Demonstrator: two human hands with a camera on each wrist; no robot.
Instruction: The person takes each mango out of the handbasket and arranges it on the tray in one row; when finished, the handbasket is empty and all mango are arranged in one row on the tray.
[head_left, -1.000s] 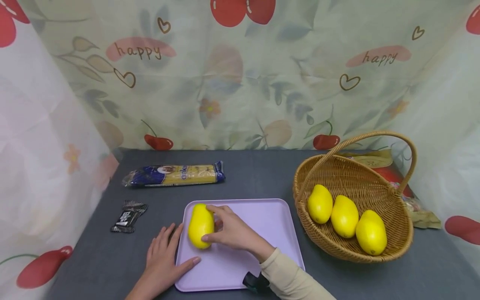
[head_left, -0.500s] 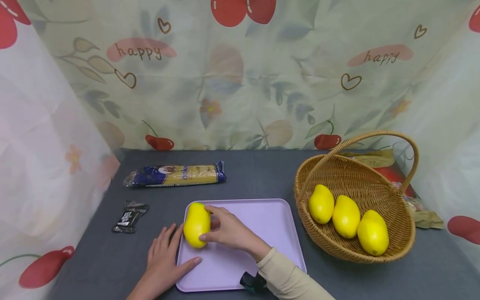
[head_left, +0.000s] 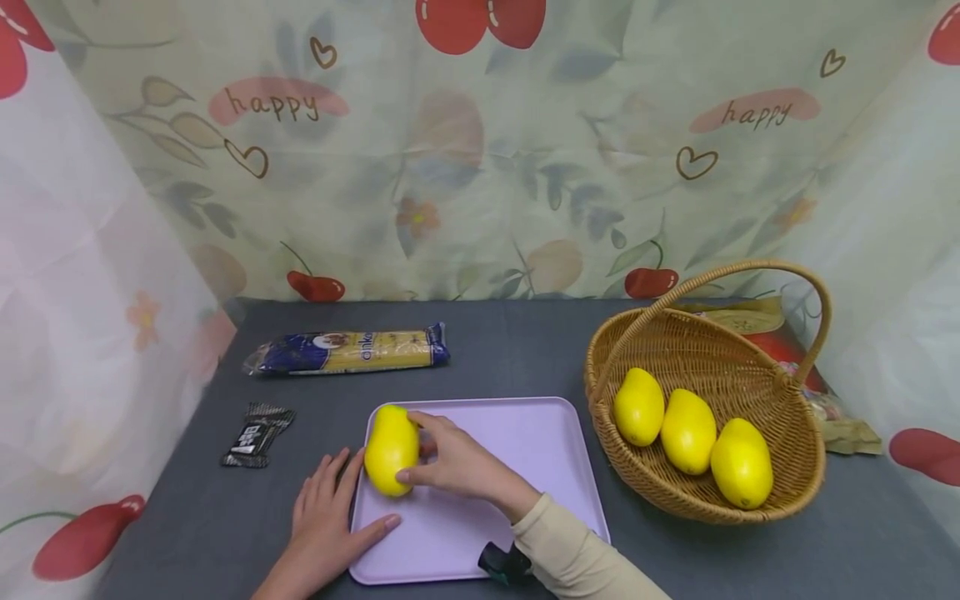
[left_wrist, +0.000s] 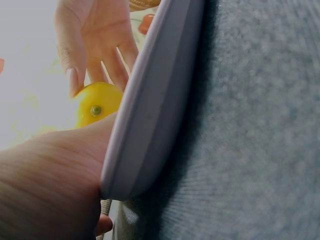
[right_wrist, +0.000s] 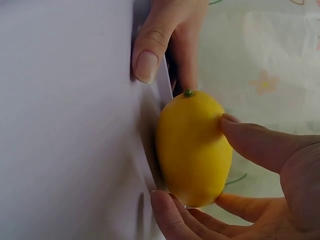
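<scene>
My right hand [head_left: 461,460] pinches a mango [head_left: 391,450]; just beside it my left hand [head_left: 324,517], fingers straight, thumb over lilac tray [head_left: 525,442].

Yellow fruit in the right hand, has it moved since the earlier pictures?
Yes: in the head view, the yellow fruit has shifted left, toward the left edge of the tray.

The word "happy" stands twice in brown, handwritten-style lowercase letters on the printed backdrop [head_left: 480,208], once over the left pink stroke [head_left: 279,100] and once over the right pink stroke [head_left: 755,111]. On the blue-and-yellow packet [head_left: 386,350], sideways dark lettering seems to read "onko" or "anko", while the black wrapper [head_left: 258,435] bears white characters too small and blurred to make out.
</scene>
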